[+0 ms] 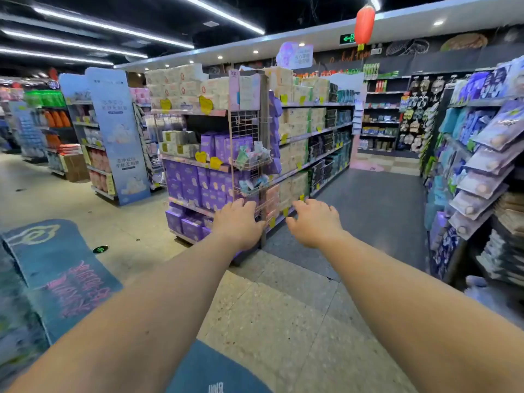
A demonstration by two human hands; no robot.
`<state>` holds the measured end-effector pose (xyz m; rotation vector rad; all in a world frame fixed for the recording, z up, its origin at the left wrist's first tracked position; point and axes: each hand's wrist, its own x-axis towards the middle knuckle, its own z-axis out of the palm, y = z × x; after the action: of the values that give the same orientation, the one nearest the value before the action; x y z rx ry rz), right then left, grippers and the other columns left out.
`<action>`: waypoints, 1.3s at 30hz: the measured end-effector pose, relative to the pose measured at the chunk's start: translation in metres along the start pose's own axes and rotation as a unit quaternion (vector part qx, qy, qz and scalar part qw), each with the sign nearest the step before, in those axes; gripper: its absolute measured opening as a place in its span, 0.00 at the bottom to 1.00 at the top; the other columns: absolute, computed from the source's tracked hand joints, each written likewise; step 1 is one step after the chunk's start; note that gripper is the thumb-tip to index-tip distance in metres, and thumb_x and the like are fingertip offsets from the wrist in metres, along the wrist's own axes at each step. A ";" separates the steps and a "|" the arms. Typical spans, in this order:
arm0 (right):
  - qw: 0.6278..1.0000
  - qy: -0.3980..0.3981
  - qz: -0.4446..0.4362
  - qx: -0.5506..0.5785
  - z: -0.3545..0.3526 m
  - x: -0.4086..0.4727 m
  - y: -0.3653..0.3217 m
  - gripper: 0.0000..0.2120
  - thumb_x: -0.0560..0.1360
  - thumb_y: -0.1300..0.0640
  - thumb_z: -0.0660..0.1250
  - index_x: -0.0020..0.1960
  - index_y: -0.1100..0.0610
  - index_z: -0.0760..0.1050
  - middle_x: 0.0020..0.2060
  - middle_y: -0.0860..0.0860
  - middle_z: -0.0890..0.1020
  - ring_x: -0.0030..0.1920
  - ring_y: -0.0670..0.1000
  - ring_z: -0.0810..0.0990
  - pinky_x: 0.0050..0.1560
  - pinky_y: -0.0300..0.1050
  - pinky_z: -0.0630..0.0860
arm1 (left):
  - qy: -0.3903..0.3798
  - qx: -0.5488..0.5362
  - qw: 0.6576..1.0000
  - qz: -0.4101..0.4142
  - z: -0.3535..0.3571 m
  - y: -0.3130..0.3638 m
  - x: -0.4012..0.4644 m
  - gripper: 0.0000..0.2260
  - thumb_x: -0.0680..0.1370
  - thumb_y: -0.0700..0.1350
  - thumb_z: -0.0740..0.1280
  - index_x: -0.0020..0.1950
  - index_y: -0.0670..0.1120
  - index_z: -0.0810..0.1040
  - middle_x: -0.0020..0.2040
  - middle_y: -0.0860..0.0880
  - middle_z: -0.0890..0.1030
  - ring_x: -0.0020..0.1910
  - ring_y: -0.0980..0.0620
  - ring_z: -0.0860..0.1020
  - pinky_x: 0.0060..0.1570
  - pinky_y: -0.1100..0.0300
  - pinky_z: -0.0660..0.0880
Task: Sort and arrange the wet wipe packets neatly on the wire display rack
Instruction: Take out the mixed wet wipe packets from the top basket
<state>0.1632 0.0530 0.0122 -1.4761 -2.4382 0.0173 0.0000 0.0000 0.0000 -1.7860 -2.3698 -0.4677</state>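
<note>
While outstretched, left hand [238, 224] and right hand [314, 222] empty.

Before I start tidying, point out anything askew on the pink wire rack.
The pale green and white packets in the pink wire display rack's upper basket lean at mixed angles, not in rows. The blue-tinted packets in the basket below also lie jumbled. Both hands are held out in front and hold nothing.

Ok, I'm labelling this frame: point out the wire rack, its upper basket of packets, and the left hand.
wire rack [246, 124]: head view, bare grid panel.
upper basket [265, 163]: head view, front rim.
left hand [236, 225]: head view, back of hand.
</note>
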 end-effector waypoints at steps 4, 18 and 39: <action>0.997 -0.070 0.007 -0.011 0.023 0.006 0.011 0.23 0.79 0.44 0.53 0.68 0.55 0.66 0.64 0.58 0.73 0.64 0.61 0.71 0.60 0.57 0.70 | -0.046 0.024 0.999 -0.008 0.024 0.007 0.003 0.20 0.77 0.57 0.59 0.63 0.47 0.70 0.63 0.44 0.74 0.62 0.41 0.72 0.60 0.45 0.71; 0.994 -0.101 -0.022 -0.026 0.107 0.164 -0.003 0.20 0.79 0.45 0.52 0.65 0.55 0.67 0.64 0.58 0.72 0.64 0.60 0.71 0.61 0.56 0.68 | -0.101 0.029 0.994 -0.028 0.095 -0.032 0.146 0.17 0.78 0.54 0.59 0.62 0.47 0.70 0.62 0.43 0.72 0.61 0.40 0.71 0.56 0.44 0.71; 0.998 -0.061 0.000 0.026 0.191 0.550 0.093 0.21 0.79 0.46 0.54 0.69 0.54 0.66 0.65 0.57 0.71 0.66 0.60 0.68 0.64 0.57 0.67 | -0.086 0.019 0.996 0.012 0.220 -0.036 0.540 0.21 0.78 0.54 0.59 0.68 0.47 0.67 0.66 0.44 0.71 0.64 0.40 0.70 0.59 0.45 0.69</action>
<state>-0.0423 0.6018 -0.0537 -1.4941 -2.5127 0.1759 -0.1726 0.5552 -0.0551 -1.9066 -2.4463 -0.2742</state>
